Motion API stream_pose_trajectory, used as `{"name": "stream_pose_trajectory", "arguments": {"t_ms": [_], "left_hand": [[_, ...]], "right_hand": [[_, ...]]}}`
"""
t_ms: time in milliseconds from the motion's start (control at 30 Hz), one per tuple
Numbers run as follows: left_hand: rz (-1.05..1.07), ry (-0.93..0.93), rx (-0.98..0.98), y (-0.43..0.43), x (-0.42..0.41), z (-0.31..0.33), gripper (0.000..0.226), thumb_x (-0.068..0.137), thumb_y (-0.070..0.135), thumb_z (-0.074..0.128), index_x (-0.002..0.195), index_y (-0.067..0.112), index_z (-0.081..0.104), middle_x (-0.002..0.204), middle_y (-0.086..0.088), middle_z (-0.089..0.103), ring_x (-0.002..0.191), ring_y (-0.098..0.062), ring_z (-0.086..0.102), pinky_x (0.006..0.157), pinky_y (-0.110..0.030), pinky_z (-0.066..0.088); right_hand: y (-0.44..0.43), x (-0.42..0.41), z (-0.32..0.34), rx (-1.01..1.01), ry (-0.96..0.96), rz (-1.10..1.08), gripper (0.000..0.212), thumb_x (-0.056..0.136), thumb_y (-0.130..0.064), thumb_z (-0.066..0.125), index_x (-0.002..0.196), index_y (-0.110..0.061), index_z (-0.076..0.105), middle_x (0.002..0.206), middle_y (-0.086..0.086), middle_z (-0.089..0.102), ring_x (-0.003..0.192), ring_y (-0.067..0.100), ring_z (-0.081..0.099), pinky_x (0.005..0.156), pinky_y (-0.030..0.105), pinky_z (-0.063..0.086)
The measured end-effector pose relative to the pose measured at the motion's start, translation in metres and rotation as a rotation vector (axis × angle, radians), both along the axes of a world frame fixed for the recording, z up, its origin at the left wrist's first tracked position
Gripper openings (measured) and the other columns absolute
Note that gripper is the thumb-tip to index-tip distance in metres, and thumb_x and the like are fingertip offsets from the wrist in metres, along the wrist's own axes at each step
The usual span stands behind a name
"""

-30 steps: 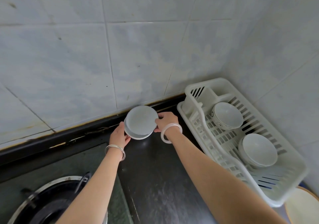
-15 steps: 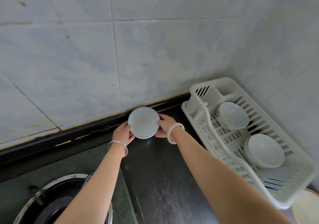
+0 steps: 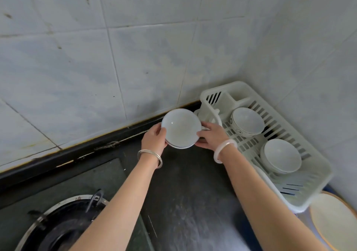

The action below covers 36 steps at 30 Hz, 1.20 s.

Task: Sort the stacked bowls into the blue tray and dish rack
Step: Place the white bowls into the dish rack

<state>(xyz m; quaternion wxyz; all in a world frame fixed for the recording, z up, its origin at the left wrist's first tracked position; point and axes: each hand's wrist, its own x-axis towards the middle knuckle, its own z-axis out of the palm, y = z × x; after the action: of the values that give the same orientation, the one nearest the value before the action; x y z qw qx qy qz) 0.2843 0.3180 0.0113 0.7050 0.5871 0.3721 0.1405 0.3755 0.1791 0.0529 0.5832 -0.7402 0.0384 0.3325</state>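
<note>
stacked bowls [image 3: 181, 128] shifted toward dish rack [image 3: 268, 146] | left hand [image 3: 154, 137] gripping stack | right hand [image 3: 211, 134] gripping stack

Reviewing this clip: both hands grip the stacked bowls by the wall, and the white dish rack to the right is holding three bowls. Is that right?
Not quite. The head view shows the white dish rack holding two bowls, not three: a far bowl and a near bowl. The rest stands: the left hand and right hand grip the stacked bowls by the wall.
</note>
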Motion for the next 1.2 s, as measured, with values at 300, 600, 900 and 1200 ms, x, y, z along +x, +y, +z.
{"name": "stream_pose_trajectory", "arguments": {"t_ms": [300,600,900,1200], "left_hand": [[-0.298,-0.046,0.095,-0.086,0.063,0.064,0.021,0.087,0.013,0.044,0.085,0.029,0.058,0.083,0.005,0.06,0.091,-0.026,0.062,0.087,-0.052,0.053],[-0.67,0.2,0.214,-0.145,0.127,0.057,0.034,0.087,0.002,0.044,0.118,0.008,0.058,0.111,-0.015,0.061,0.101,-0.032,0.058,0.091,-0.045,0.052],[-0.964,0.442,0.4,-0.151,0.161,0.036,0.039,0.086,-0.007,0.052,0.123,0.002,0.054,0.123,-0.02,0.058,0.1,-0.027,0.057,0.093,-0.041,0.051],[-1.094,0.558,0.439,-0.158,0.181,0.021,0.041,0.085,-0.013,0.047,0.125,-0.001,0.052,0.129,-0.023,0.054,0.118,-0.037,0.053,0.098,-0.044,0.047]], "right_hand": [[-0.107,0.024,0.059,0.02,-0.155,-0.236,0.047,0.084,0.005,0.056,0.126,-0.016,0.055,0.11,0.013,0.062,0.083,0.027,0.068,0.065,0.03,0.059],[-0.18,0.039,0.031,0.007,-0.017,-0.471,0.048,0.085,0.007,0.055,0.129,-0.011,0.052,0.113,0.013,0.054,0.096,0.034,0.063,0.054,0.026,0.058],[-0.185,0.037,-0.023,-0.191,-0.012,-0.435,0.045,0.085,-0.001,0.058,0.128,-0.007,0.05,0.09,0.018,0.066,0.081,0.032,0.068,0.072,0.036,0.058],[-0.189,0.041,-0.053,-0.292,-0.013,-0.399,0.043,0.081,-0.001,0.062,0.123,-0.008,0.052,0.073,0.005,0.063,0.082,0.031,0.07,0.08,0.043,0.058]]}}
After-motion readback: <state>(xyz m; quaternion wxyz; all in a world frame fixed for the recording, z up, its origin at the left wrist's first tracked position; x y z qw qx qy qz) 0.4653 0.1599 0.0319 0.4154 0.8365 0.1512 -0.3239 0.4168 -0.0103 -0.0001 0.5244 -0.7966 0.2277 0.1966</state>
